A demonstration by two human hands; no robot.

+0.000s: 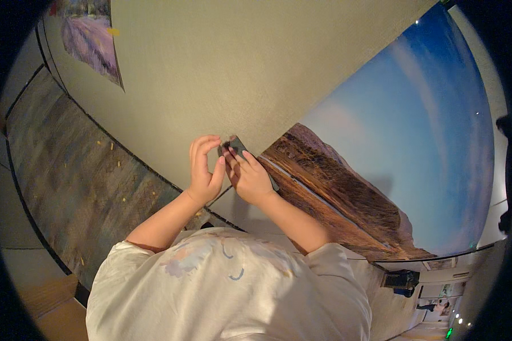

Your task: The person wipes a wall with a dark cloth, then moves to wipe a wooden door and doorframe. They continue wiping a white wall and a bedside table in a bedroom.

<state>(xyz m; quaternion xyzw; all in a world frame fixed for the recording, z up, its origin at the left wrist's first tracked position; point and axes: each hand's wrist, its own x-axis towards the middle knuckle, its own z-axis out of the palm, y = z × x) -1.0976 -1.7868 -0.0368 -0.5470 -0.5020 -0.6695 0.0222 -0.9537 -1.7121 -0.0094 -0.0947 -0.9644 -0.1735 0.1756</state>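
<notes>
A dark, flat, rectangular object (237, 144), phone-like in shape, is in front of my chest. My right hand (252, 181) holds it, fingers spread over its face, and its lower end shows past the outer side of the palm. My left hand (207, 172) is just left of the object, with curved fingers and the thumb apart. The left fingertips come close to its edge; whether they touch it I cannot tell. The fingers hide much of the object's face.
Ahead is a pale wall (239, 76). A large picture of sky and brown hills (401, 128) covers its right side, and a purple-toned picture (89, 42) hangs upper left. A dark-edged mottled floor panel (89, 170) curves along the left. A distant person (439, 307) stands lower right.
</notes>
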